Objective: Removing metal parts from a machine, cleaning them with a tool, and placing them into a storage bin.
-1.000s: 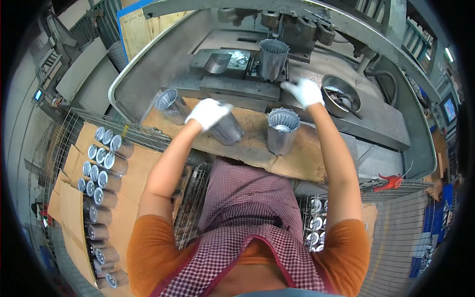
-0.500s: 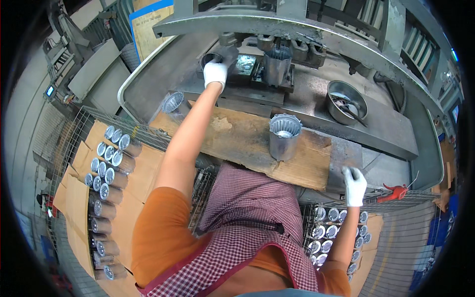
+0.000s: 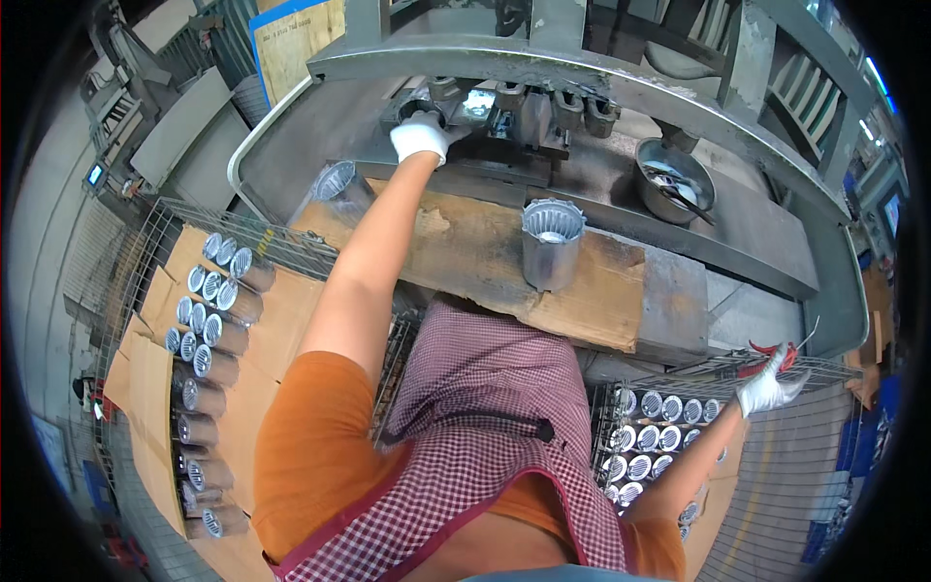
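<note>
My left hand (image 3: 420,138), in a white glove, is closed at the near side of a dark round metal cup (image 3: 419,109) under the machine; its fingertips are partly hidden. Off to the right, my gloved right hand (image 3: 766,390) is at a red air blow gun (image 3: 762,360), fingers apart and not wrapped round it. On the cardboard-covered ledge (image 3: 465,262) before me stands a ribbed silver metal cup (image 3: 553,242). Another ribbed cup (image 3: 341,189) leans at the ledge's left end, beside my left forearm.
A steel bowl (image 3: 673,182) with a dark-handled tool sits on the machine bed at right. Overhead runs a thick machine crossbeam (image 3: 582,73). Wire baskets hold several finished-looking cups on cardboard (image 3: 281,320) at left and more cups (image 3: 648,438) at lower right.
My right hand has moved right from beside the ledge to the red blow gun, and its fingers have spread. My left hand stays at the dark cup. The view has shifted slightly.
</note>
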A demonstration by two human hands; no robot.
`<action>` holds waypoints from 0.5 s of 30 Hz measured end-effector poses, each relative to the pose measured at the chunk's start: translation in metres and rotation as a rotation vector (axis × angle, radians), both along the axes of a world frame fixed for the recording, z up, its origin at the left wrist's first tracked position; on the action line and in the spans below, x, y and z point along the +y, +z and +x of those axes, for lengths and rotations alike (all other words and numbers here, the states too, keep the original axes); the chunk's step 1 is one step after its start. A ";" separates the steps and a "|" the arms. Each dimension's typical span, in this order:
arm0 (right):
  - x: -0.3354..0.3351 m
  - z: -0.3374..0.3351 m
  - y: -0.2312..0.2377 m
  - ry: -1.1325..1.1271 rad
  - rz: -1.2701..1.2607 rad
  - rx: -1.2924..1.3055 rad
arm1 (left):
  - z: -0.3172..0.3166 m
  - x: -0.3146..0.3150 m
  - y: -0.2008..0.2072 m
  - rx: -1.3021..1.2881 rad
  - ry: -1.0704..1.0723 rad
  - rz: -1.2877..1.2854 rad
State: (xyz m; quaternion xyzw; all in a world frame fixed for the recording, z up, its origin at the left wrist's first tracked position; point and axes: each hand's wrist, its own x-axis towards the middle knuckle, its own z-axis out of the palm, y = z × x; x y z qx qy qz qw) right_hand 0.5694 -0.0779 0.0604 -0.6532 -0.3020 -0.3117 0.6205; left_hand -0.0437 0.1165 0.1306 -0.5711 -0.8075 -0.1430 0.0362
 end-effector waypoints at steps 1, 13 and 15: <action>0.002 0.002 -0.006 -0.067 -0.120 0.106 | 0.001 -0.011 -0.011 -0.097 0.038 0.153; -0.035 -0.087 0.001 0.871 -0.368 0.287 | 0.209 -0.114 -0.045 -0.628 -0.906 0.232; -0.055 -0.121 0.001 0.963 -0.792 0.290 | 0.235 -0.124 -0.028 -0.100 -0.980 0.191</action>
